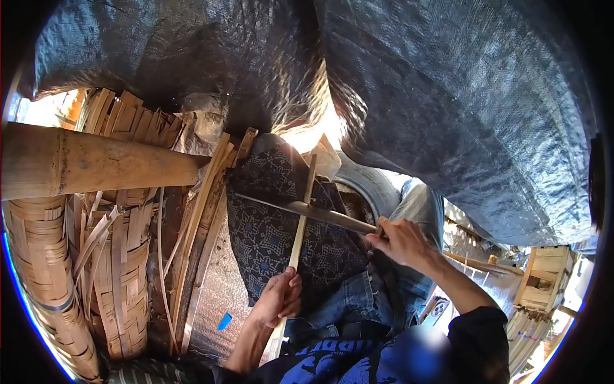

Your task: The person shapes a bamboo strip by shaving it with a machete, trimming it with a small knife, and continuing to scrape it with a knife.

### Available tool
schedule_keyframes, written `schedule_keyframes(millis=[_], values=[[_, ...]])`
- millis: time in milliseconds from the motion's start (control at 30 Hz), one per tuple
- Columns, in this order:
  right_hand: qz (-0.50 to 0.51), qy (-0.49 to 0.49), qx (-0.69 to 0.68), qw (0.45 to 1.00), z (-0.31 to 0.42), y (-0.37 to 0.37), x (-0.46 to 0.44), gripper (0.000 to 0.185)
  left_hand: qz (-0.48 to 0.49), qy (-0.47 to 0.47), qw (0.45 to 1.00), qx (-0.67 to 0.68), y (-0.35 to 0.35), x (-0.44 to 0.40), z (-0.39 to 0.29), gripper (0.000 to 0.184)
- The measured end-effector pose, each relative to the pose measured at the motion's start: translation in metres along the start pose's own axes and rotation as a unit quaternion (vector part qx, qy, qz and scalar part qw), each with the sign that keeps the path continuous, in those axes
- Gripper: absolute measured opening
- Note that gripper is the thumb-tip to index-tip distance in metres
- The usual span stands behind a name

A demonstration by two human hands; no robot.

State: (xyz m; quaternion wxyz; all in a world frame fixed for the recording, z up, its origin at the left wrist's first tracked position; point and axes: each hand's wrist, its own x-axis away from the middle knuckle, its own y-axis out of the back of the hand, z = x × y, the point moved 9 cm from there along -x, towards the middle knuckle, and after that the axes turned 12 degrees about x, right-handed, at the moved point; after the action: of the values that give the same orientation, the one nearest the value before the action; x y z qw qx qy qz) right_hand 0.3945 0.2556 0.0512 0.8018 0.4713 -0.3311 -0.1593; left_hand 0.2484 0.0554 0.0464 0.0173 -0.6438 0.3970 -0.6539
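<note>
My left hand (277, 299) is closed around a pale bamboo strip (298, 242), which runs away from me over my lap. My right hand (407, 246) grips the handle end of a long knife (336, 219). The blade lies across the strip, and the two form a cross. Under them a dark patterned cloth (265, 237) covers my legs. The handle itself is mostly hidden by my fingers. Part of the strip passes beneath my left fist and shows again near my body.
A thick bamboo pole (102, 161) juts in from the left above woven bamboo baskets (121, 275). Split bamboo slats (204, 211) lean beside my lap. Dark plastic sheeting (460, 102) hangs ahead. A blue scrap (224, 321) lies on the floor; a wooden crate (542, 278) stands right.
</note>
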Motion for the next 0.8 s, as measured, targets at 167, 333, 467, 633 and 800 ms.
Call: schedule_keyframes(millis=[167,333,467,633,800], values=[[-0.024,0.044,-0.038,0.998,0.014,-0.010,0.015,0.048,-0.002,-0.008,1.000,-0.010,0.005,-0.002,0.004,0.036],[-0.032,-0.009,0.025,0.999,-0.003,-0.005,-0.006,0.047,0.003,-0.005,1.000,0.003,0.000,-0.002,0.004,0.036],[-0.005,0.059,-0.048,0.997,0.012,-0.018,0.015,0.050,-0.007,-0.008,1.000,-0.002,0.002,0.001,0.003,0.036],[-0.032,0.041,0.044,0.998,-0.007,-0.010,-0.002,0.051,0.001,0.011,1.000,-0.006,0.005,0.008,0.013,0.036],[0.059,0.023,-0.077,0.995,0.007,-0.006,0.005,0.050,0.002,0.016,1.000,-0.014,0.005,0.006,0.004,0.037]])
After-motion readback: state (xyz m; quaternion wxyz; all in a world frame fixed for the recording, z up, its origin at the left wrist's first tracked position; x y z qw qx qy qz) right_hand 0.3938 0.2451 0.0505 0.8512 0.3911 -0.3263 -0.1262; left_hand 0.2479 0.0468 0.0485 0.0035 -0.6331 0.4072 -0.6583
